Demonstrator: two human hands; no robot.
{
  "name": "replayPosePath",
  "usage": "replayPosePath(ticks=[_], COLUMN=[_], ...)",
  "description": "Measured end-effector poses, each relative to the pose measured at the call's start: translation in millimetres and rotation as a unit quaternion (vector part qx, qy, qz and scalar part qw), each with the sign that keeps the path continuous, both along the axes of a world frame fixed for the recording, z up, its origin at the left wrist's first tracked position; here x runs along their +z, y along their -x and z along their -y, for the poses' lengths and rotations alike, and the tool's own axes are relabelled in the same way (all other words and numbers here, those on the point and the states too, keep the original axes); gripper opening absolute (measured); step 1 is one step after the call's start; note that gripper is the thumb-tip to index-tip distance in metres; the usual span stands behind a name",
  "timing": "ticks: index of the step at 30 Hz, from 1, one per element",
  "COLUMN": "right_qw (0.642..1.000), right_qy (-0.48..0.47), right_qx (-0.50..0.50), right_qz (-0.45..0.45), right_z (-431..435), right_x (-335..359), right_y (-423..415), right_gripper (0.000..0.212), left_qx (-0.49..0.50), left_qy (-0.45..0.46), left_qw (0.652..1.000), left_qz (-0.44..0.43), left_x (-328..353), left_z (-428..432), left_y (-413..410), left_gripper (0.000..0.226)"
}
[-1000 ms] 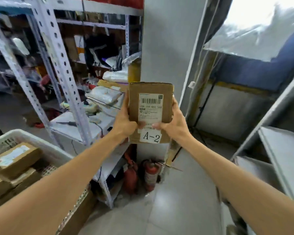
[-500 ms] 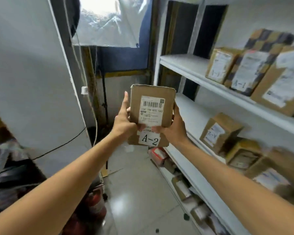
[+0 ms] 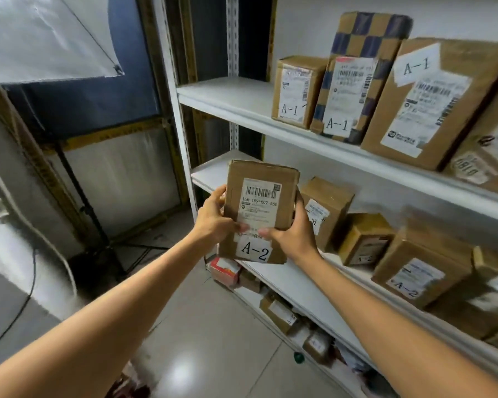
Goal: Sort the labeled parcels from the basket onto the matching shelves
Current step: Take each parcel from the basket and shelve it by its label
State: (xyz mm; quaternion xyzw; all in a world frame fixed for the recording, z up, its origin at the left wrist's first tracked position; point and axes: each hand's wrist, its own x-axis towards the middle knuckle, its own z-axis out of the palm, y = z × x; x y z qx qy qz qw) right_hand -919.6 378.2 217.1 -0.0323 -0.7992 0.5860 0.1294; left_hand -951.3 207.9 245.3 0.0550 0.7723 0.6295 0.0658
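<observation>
Parcel: flat brown cardboard parcel [image 3: 258, 205], upright, printed face toward the camera, held in the air before the left end of the middle shelf [image 3: 213, 170].
Grip, left: left hand [image 3: 213, 219] clasped round the parcel's left edge, thumb laid across the front.
Grip, right: right hand [image 3: 293, 228] clasped round the right edge, thumb across the front, tip almost meeting the left thumb.
Position in grip: held at mid-height; top half clear above both hands, bottom strip showing below the thumbs.
Writing on parcel: white barcode label, number line approximately "16H 159-K02-560"; separate white slip at the bottom marked "A-2"; smaller print unreadable.
Middle shelf, contents: tilted brown box [image 3: 325, 208] just behind the right hand; small box [image 3: 362, 239] beside it; larger box [image 3: 417, 268] marked "A-2" further right.
Upper shelf [image 3: 222, 93], contents: small box [image 3: 295, 91], chequered parcel [image 3: 357, 76] and large box [image 3: 431, 101], each marked "A-1"; left end bare.
Lowest shelf: red-and-white packet [image 3: 223, 270] and small parcels [image 3: 276, 311], labels blurred.
Surroundings: perforated upright [image 3: 181, 139] at the shelving's left front corner, close to the left hand; black stand [image 3: 84, 202] and white sheet [image 3: 41, 38] to the left; tiled floor [image 3: 207, 340] below.
</observation>
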Motion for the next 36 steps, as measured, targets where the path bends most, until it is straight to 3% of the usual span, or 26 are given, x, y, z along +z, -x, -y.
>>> replayPosePath(ticks=[13,22,25,27,30,34,36], right_qw=[0.992,0.98,0.97,0.961,0.951,0.942,0.934], right_qy=[0.031,-0.009,-0.024,-0.005,0.044,0.077,0.112], right_qx=[-0.024,-0.115,-0.168,-0.199,-0.226,-0.237,-0.239], right_qz=[0.116,0.161,0.173,0.194,0.209,0.224,0.24], right_z=[-10,-7,-9,-12,-15,-18,-19], right_x=[-56,-78,-79,-79,-86,-96,-98], right_y=[136,217,242,255,262,264,264], right_gripper=[0.092,0.099,0.076,0.058,0.052,0.058,0.077], left_qx=[-0.014,-0.061,-0.092,-0.11,-0.116,-0.125,-0.143], left_qy=[0.043,-0.007,-0.029,-0.044,-0.053,-0.03,-0.023], left_qw=[0.996,0.981,0.976,0.972,0.969,0.974,0.975], left_qz=[0.08,0.186,0.197,0.203,0.209,0.184,0.168], left_x=[-44,-85,-94,-97,-106,-120,-125], left_z=[-14,-33,-41,-48,-60,-73,-79], left_y=[157,269,297,308,324,340,344], left_gripper=[0.057,0.047,0.047,0.061,0.064,0.052,0.045])
